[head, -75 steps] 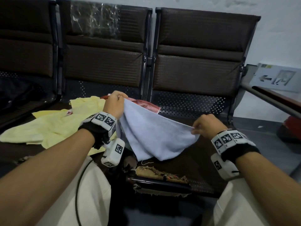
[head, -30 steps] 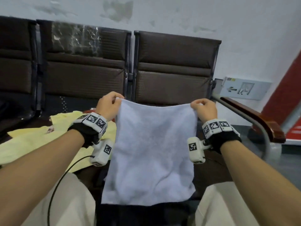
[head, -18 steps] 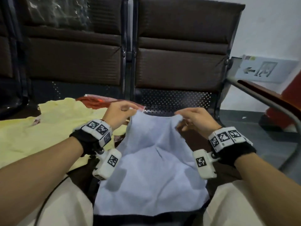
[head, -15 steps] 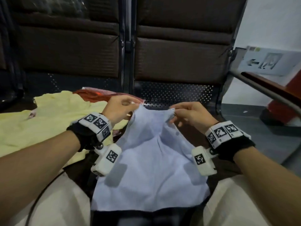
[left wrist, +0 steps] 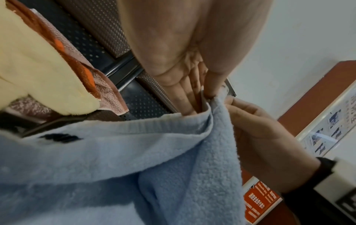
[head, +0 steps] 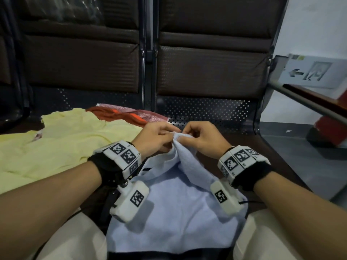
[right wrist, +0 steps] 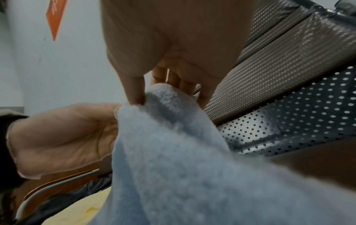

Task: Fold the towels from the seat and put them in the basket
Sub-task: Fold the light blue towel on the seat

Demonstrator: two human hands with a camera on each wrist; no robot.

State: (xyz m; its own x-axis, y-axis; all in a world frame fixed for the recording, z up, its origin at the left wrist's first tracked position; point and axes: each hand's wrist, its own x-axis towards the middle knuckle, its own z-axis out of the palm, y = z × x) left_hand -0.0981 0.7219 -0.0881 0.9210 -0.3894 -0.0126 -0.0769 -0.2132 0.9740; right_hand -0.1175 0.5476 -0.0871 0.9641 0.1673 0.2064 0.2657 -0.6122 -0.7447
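**Two corners of the blue towel held together over the lap**

The left hand [head: 154,138] and the right hand [head: 201,137] sit side by side, knuckles almost touching, above the front of the seat [head: 262,147]. Each one pinches a top corner of the light blue towel [head: 178,199] between thumb and curled fingers, and the two corners meet at the pinch. From there the cloth falls toward the person in a soft central crease and spreads out across the lap, its lower edge lying between the pale trouser legs.

The left wrist view shows the left thumb pressed on the hemmed edge, the fingers [left wrist: 185,97] tucked behind the fold, and the right hand gripping the same bunch of cloth from the other side. The right wrist view agrees — thumb and fingertips nip the fuzzy blue corner, with the left hand close beside it.

On the neighbouring seat to the left lies a crumpled yellow towel [head: 62,145], spread wide and unfolded. Partly under its far edge sits an orange-and-pink towel [head: 129,114], close to the perforated metal strip at the base of the backrest [head: 212,68]. The basket is not in view in any picture.

A white wall sign [head: 311,72] with an arrow hangs at the right, behind a wooden-topped armrest [head: 319,102].
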